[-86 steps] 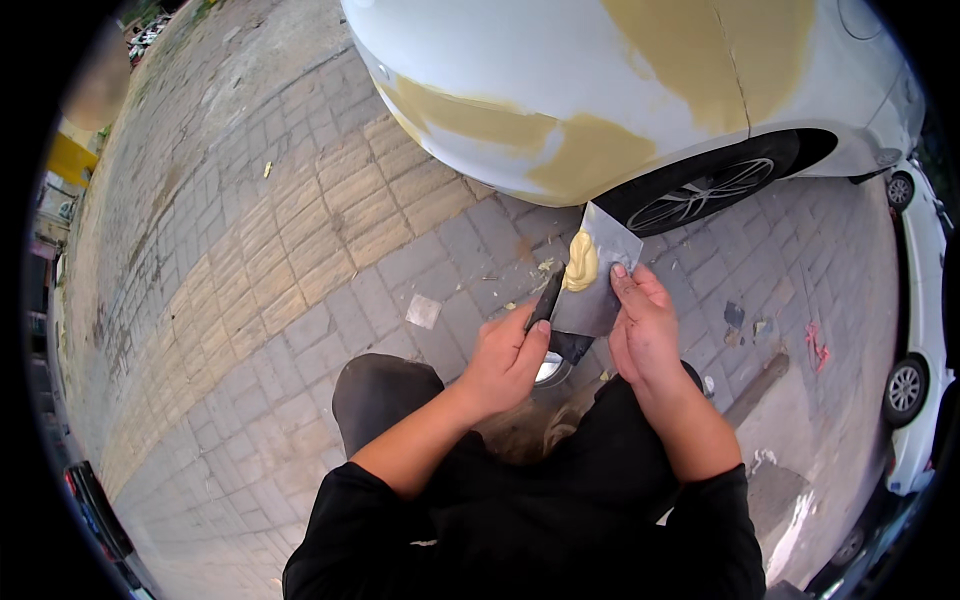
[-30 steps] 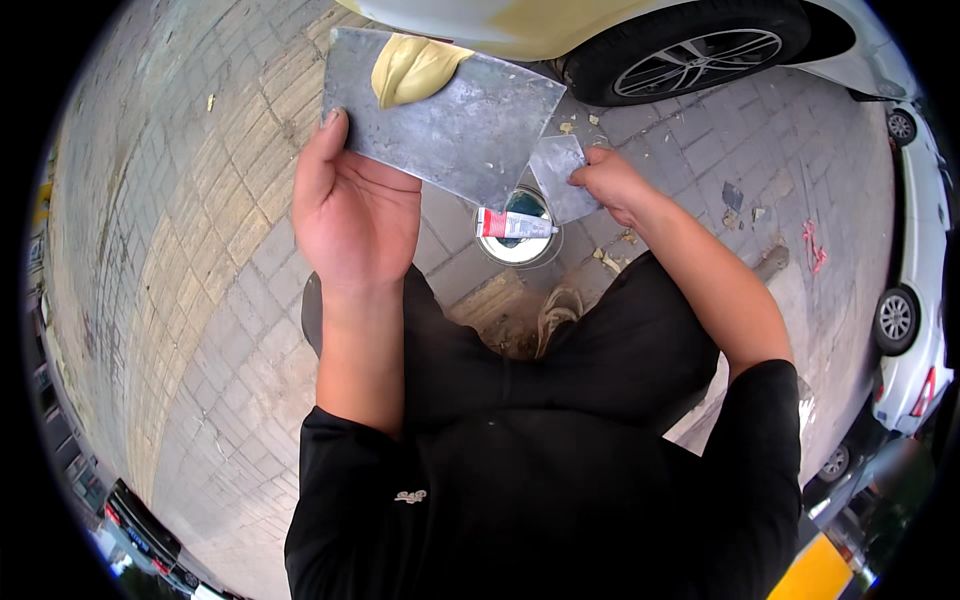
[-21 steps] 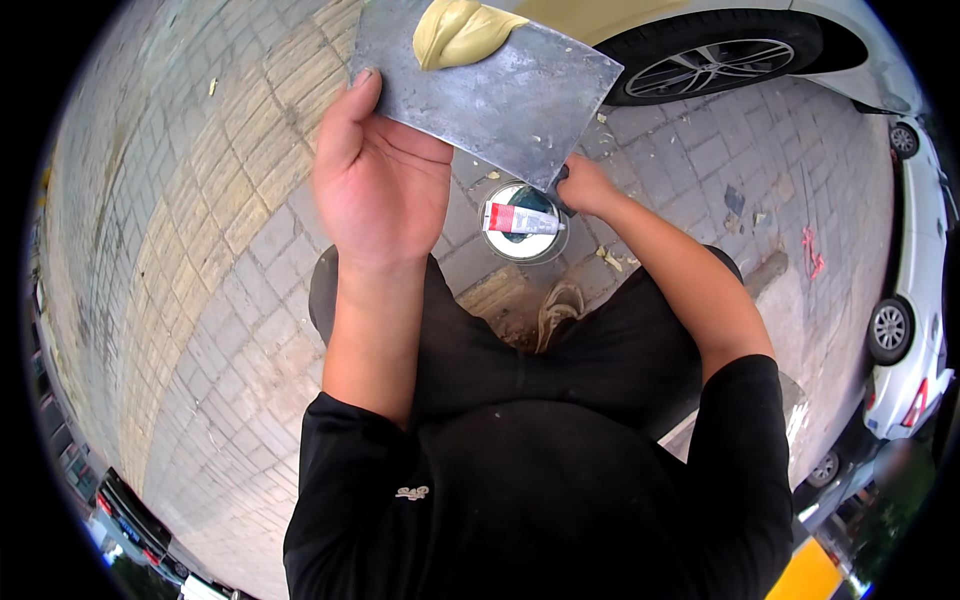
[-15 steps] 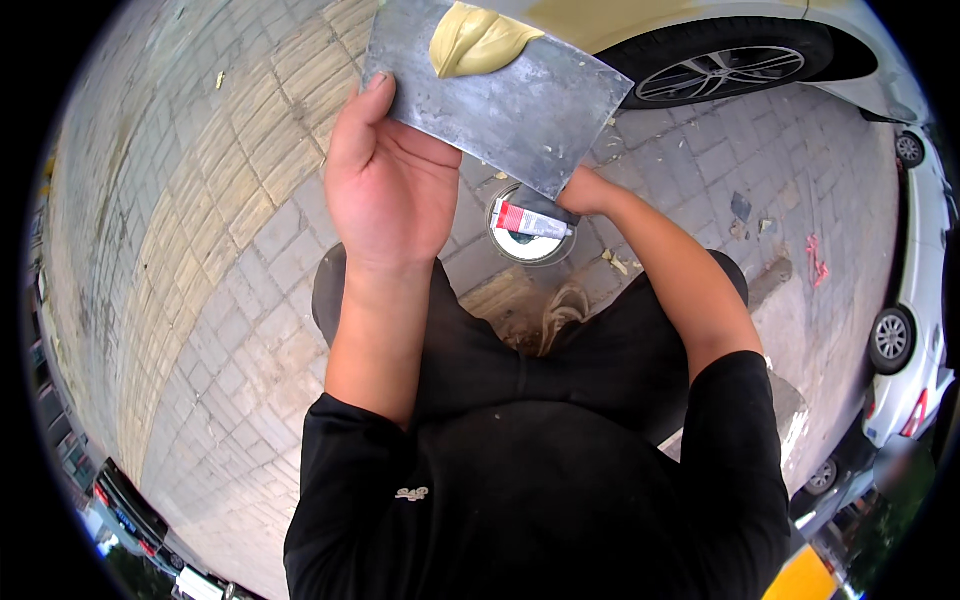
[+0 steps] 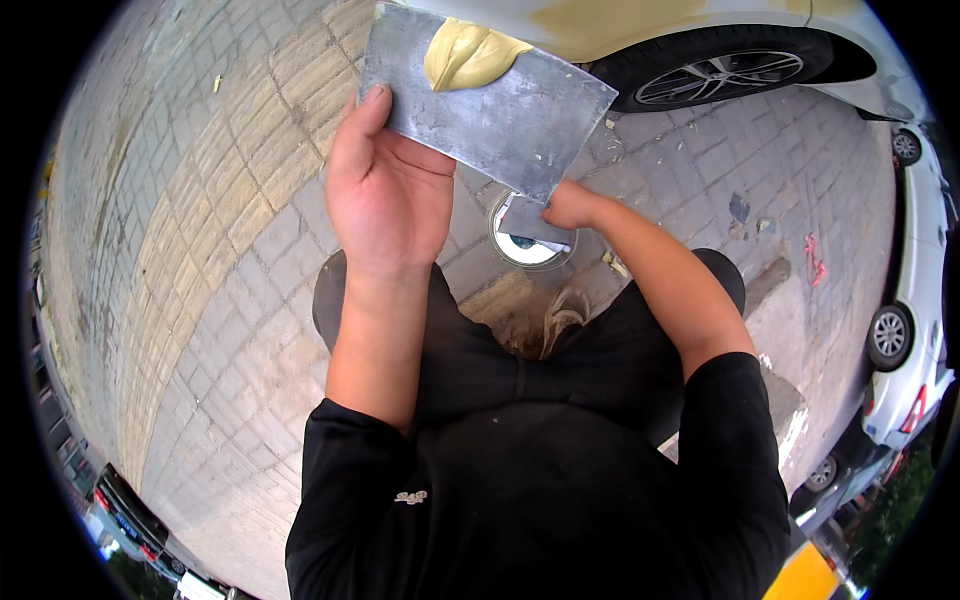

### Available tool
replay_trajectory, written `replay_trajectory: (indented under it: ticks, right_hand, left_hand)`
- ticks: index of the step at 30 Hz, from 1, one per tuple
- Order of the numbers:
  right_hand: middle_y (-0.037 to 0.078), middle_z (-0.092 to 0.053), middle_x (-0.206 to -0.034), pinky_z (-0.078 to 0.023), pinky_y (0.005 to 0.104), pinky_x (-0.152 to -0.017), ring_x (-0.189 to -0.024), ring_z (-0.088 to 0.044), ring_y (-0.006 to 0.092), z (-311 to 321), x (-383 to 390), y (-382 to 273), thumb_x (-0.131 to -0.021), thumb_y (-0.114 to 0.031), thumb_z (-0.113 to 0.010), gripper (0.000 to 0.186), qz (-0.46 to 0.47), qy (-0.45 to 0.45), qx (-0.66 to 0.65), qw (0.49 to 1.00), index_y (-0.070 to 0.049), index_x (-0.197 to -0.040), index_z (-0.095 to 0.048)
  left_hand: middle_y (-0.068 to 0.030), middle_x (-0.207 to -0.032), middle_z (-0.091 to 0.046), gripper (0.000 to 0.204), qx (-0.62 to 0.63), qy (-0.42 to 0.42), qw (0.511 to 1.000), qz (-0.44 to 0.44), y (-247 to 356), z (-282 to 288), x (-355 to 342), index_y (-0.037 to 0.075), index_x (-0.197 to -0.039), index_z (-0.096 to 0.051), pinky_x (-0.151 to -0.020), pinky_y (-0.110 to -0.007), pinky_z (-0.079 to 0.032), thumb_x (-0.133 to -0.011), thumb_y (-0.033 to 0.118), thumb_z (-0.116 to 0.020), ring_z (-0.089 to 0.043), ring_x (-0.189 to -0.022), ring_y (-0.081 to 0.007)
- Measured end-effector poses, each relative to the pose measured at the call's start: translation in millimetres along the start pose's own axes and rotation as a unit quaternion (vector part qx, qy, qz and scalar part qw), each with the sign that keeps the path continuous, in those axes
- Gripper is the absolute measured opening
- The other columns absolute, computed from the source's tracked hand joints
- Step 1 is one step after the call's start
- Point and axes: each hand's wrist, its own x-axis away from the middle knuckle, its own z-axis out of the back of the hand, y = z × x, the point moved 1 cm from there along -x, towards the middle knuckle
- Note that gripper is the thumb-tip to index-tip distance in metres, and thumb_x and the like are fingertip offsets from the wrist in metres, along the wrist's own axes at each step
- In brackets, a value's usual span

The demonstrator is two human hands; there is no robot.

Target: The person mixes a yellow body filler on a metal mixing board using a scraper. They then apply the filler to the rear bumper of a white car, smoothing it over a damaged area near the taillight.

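Observation:
My left hand (image 5: pixel 393 200) grips a flat grey metal mixing plate (image 5: pixel 480 120) by its near left edge, thumb on top and the other fingers beneath. A thick dollop of yellowish putty (image 5: pixel 468 55) lies on the plate's far part. Under the plate's near right corner, my right hand (image 5: pixel 570 207) is closed on a thin grey scraper blade (image 5: pixel 537 222); its fingers are partly hidden by the plate. Below that blade stands a round tin (image 5: pixel 523 250) with a pale top. The red and white tube on the tin is mostly covered by the blade.
A light car body (image 5: pixel 640 18) with yellowish patches and a black wheel (image 5: pixel 722 72) is just beyond the plate. Grey paving (image 5: pixel 260 300) surrounds me, with scraps and a pink-red strip (image 5: pixel 814 262) on the right. Parked white cars (image 5: pixel 905 330) line the far right.
The scraper in my right hand has come out from under the plate and now hangs over the tin, covering the tube. The plate has shifted slightly left and nearer.

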Motion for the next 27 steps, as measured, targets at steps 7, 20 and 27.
replay_trajectory:
  ticks: [7, 20, 27]
  right_hand:
    - [0.006, -0.065, -0.106, -0.048, 0.0291, -0.086, -0.099, -0.061, 0.0145, 113, 39, -81, -0.082, -0.002, -0.052, 0.035, -0.058, 0.031, -0.522, 0.85, -0.005, -0.116, -0.059]
    - [0.01, -0.067, -0.103, -0.05, 0.0341, -0.084, -0.093, -0.065, 0.0242, 195, 124, -257, -0.079, 0.01, -0.062, 0.031, 0.291, 0.443, -0.026, 0.848, 0.0, -0.108, -0.067]
    - [0.014, -0.065, -0.1, -0.052, 0.0398, -0.08, -0.09, -0.063, 0.0312, 170, 93, -297, -0.066, 0.014, -0.059, 0.04, 0.371, 0.447, 0.103, 0.808, 0.004, -0.104, -0.067]
  left_hand:
    - [-0.0152, -0.12, -0.063, 0.032, -0.101, 0.01, 0.993, -0.059, 14, 4, 7, -0.005, -0.123, -0.051, -0.095, -0.039, -0.049, -0.098, 0.014, -0.044, -0.062, -0.11, -0.0239]
    - [-0.0033, -0.097, -0.063, 0.026, -0.386, 0.025, 0.9, -0.201, 23, 2, 22, -0.005, -0.113, -0.056, -0.075, -0.025, -0.048, -0.101, 0.016, -0.046, -0.057, -0.085, -0.0075]
    - [-0.0013, -0.09, -0.061, 0.024, -0.452, 0.034, 0.86, -0.235, 41, 13, 25, -0.005, -0.11, -0.057, -0.072, -0.022, -0.044, -0.101, 0.015, -0.046, -0.052, -0.08, -0.0052]
